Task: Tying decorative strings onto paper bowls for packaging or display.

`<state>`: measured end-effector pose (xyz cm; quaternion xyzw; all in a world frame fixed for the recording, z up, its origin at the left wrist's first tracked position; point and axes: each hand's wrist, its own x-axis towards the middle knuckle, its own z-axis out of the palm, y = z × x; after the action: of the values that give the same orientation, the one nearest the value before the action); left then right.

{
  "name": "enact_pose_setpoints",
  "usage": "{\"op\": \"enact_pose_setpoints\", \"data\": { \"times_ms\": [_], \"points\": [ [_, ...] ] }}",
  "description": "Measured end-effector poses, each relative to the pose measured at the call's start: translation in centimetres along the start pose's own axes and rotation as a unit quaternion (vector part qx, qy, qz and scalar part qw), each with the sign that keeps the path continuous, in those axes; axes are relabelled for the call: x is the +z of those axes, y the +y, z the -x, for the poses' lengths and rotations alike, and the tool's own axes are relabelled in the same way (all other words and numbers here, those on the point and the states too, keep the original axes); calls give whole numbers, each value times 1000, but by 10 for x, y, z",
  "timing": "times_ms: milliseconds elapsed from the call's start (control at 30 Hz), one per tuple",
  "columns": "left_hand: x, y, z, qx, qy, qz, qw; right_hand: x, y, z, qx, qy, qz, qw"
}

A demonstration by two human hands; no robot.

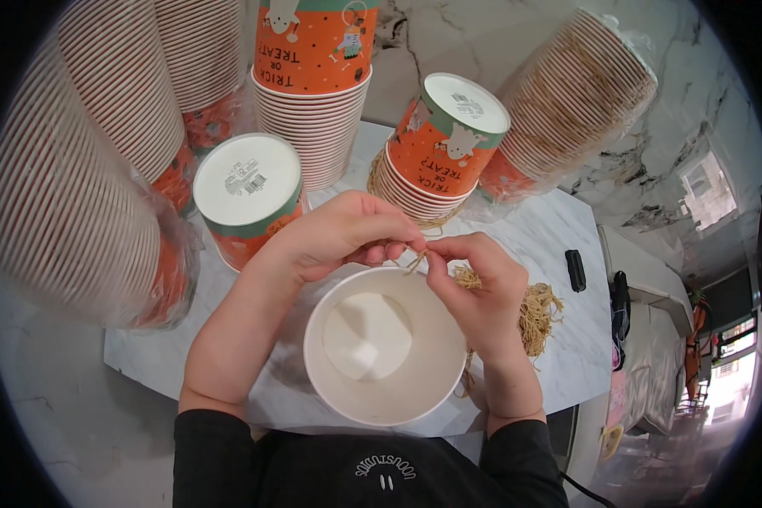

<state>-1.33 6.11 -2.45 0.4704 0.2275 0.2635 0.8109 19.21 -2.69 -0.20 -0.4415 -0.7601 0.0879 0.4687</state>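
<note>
Above the far rim of an open white paper bucket (436, 356), my two hands meet with their fingertips close together. My left hand (356, 233) is closed, pinching a short piece of tan twine (415, 259). Thumb and forefinger of my right hand (484, 284) pinch the same twine from the other side. Whether it is knotted is too small to tell. The bucket stands upright near my body, and only its white inside shows. Beside and partly behind my right hand lies a loose heap of tan twine (540, 320).
Upside-down orange and green paper buckets stand beyond my hands: a short one (247, 179), a tall stack (309, 127) and a smaller stack (449, 140). Plastic-wrapped bucket stacks (76, 178) crowd the left; another wrapped stack (576, 93) leans back right. A small black object (575, 271) lies on the marbled table (580, 364).
</note>
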Motion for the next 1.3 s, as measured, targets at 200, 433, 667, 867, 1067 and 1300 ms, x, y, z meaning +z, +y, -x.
{"op": "enact_pose_setpoints", "data": {
  "times_ms": [200, 433, 667, 867, 1067, 1300],
  "points": [
    [3, -1, -2, -4, 33, -76, 997, 2, 9, -3, -83, -32, 101, 991],
    [3, 0, -1, -39, 21, -115, 992, 8, 17, -3, -109, -27, 83, 990],
    [2, 0, -1, -37, -21, -82, 996, 5, 21, -7, -93, -37, 21, 995],
    [6, 7, 6, -1, -29, -123, 992, 2, 19, -7, -74, -64, -34, 995],
    [6, 3, 6, 3, -43, -91, 995, 2, 21, -6, -68, -83, -72, 992],
    [4, 10, 9, -1, -59, -116, 991, 7, 24, 1, -4, -95, -124, 988]
  ]
}}
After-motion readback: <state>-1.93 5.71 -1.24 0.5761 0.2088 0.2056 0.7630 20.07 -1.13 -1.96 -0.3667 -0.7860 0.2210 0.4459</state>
